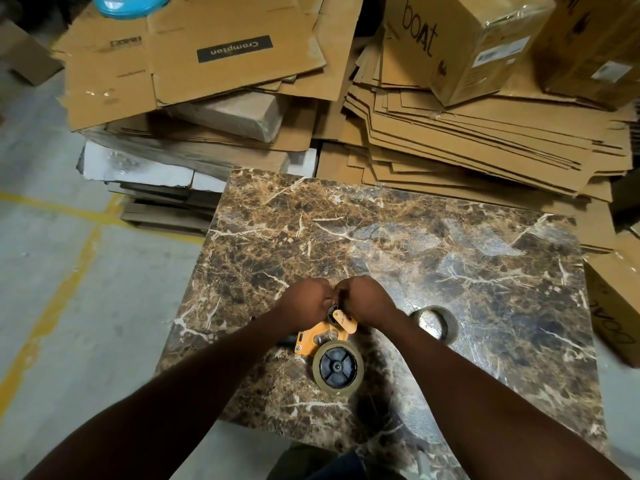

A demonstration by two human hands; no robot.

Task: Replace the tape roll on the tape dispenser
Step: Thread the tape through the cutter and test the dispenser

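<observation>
Just below the fingertips of both hands lies the orange tape dispenser [323, 336], flat on the marble-patterned tabletop [398, 237]. A tape roll [337, 368] already sits on its black hub, at the end nearest the person. The left hand [306, 301] and right hand [367, 299] meet at the dispenser's far end, fingers curled together around the roller and flap; what they pinch, possibly the tape's free end, is hidden. Judged from this layout, mounting is done and threading the tape through the front remains. Beside the right wrist, apart from the dispenser, rests a bare cardboard core [437, 322], presumably the spent roll. Beyond the fingers, flattened cartons [467, 143] and a sealed box [474, 43] crowd the table's far edge, clear of the work area.
</observation>
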